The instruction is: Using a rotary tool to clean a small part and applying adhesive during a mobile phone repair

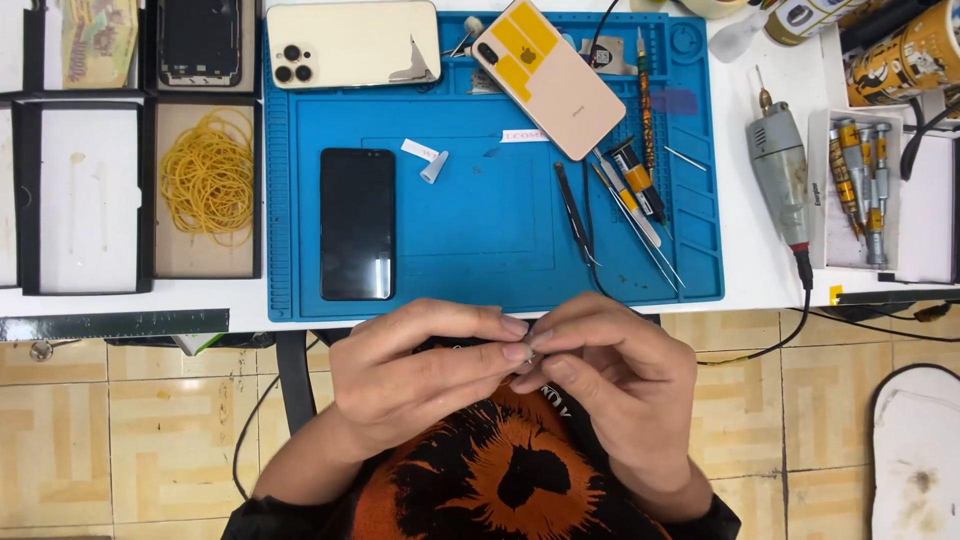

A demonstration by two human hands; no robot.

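My left hand (420,375) and my right hand (610,375) meet fingertip to fingertip just below the table's front edge, above my lap. Together they pinch a tiny pale part (530,352), too small to identify. On the blue work mat (480,270) lie a black phone screen (357,224) face up, a gold phone back (350,43) at the top left, and a pink-gold phone (547,76) with yellow stickers, face down. Black tweezers (573,212) and several thin tools (640,190) rest at the mat's right.
A tray of yellow rubber bands (208,178) stands left of the mat, beside empty white trays (88,195). A grey rotary tool (780,170) and a box of screwdrivers (862,185) lie on the right. Tiled floor shows below.
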